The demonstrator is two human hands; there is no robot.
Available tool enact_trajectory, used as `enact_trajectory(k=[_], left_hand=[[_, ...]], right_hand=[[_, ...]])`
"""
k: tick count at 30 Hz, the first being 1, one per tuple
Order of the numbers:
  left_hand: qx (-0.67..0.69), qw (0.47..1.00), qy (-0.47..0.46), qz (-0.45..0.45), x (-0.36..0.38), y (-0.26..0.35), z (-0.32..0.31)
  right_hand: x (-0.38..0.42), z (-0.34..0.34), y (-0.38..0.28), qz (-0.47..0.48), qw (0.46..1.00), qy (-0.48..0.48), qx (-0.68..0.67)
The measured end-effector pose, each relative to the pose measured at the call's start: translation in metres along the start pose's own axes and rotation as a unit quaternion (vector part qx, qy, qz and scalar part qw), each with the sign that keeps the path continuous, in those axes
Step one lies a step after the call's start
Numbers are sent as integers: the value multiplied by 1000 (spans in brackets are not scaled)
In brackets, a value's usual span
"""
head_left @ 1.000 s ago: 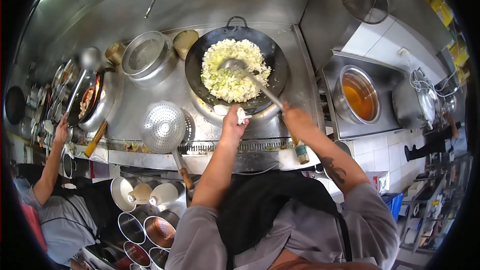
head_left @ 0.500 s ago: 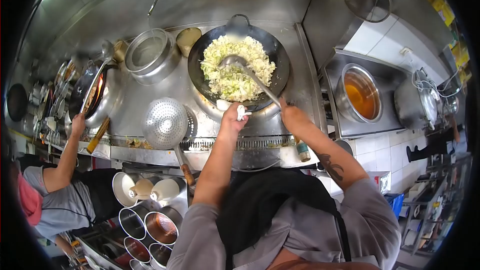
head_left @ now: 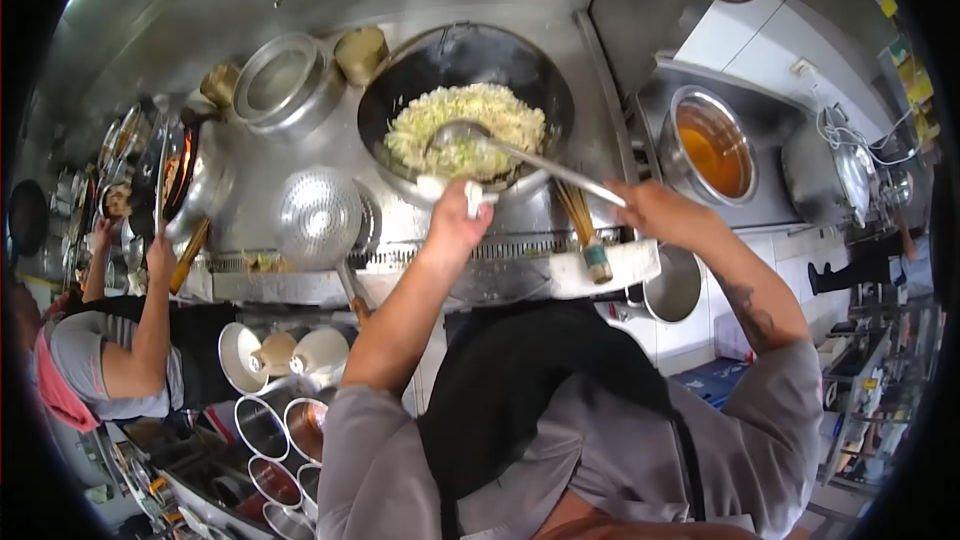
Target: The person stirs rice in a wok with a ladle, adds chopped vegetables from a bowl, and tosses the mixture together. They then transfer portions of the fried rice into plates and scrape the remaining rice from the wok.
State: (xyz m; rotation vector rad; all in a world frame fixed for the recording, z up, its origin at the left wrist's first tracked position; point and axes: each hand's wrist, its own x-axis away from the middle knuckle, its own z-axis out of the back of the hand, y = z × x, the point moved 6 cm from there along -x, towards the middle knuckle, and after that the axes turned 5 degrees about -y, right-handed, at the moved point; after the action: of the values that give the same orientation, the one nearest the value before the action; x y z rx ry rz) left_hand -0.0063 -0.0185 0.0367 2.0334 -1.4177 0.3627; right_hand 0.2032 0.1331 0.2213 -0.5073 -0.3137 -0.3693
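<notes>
A large dark wok (head_left: 440, 55) stands on the steel stove and holds a heap of pale rice with green bits (head_left: 505, 110). My left hand (head_left: 460, 218) is closed round a white cloth (head_left: 476, 198) at the wok's near rim. In my right hand (head_left: 655, 210) is the long handle of a steel ladle (head_left: 540, 160), reaching in from the right. The ladle's bowl rests in the rice, left of its middle. Just below that handle, a bamboo brush (head_left: 590, 240) stands by the stove's front edge.
A perforated strainer (head_left: 318, 220) and a steel pot (head_left: 285, 90) lie left of the wok. At the right, a steel bowl (head_left: 705, 145) holds orange liquid. A co-worker (head_left: 130, 360) works at another wok at the far left. Several pots stand at the lower left.
My right hand has moved right and nearer to me, drawing the ladle's handle with it. The wok tilts toward me and the rice has gathered at its near side. The co-worker's second hand is now raised.
</notes>
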Motion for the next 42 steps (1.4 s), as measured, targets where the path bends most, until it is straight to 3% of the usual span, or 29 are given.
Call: enact_trajectory(k=[3,6,8,11,13,14,17,18,20,24,26,27,29,31,32,34,35,37,38,40,42], left_hand=[[-1,999,28,40,53,-17,-18],[5,995,92,34,46,-2,-29],[-8,999,-45,2,8,-21,15],[-29,999,41,2,48,-67,57],[-9,999,51,-1,76,-63,31],[-11,999,47,-6,65,-52,28],[-26,999,0,-47,-26,1,32],[-18,1000,-4,-13,-47,7,32],[-15,999,33,-20,-66,8,34],[-10,1000,-6,-27,-81,6,35],[-24,999,24,-24,-83,7,36],[-18,1000,-8,-23,-89,6,39],[-23,999,23,-7,-80,8,33],[-18,998,50,17,-69,10,23],[-15,998,51,18,-70,10,24],[-48,997,51,45,-73,11,25],[-25,998,38,50,-75,11,25],[-24,998,41,35,-73,13,24],[-22,998,45,22,-68,12,24],[-37,999,35,-5,-74,8,34],[-14,998,35,-54,-17,-6,4]], right_hand=[[16,8,8,66,997,-35,-22],[-9,6,12,20,999,-31,20],[-29,-19,7,44,998,26,47],[-28,-19,1,-8,983,107,151],[-6,-3,-8,1,980,141,140],[2,-1,-14,4,981,134,138],[28,15,-23,14,961,231,153],[28,12,-20,13,959,234,157],[22,4,-6,3,956,265,127],[-8,-33,55,-92,973,179,111],[-15,-31,63,23,961,275,25],[-23,-33,63,26,962,272,25],[-45,-34,43,-69,959,224,-160],[-68,-45,18,-163,923,152,-313],[-77,-54,20,-164,924,150,-312],[-103,-95,21,-126,943,-6,-309],[-95,-96,27,-126,942,-7,-310],[-63,-73,39,-74,994,79,3],[-55,-54,37,-73,995,74,4],[-34,-15,22,-46,983,57,169],[-24,-17,6,-38,982,44,180]])
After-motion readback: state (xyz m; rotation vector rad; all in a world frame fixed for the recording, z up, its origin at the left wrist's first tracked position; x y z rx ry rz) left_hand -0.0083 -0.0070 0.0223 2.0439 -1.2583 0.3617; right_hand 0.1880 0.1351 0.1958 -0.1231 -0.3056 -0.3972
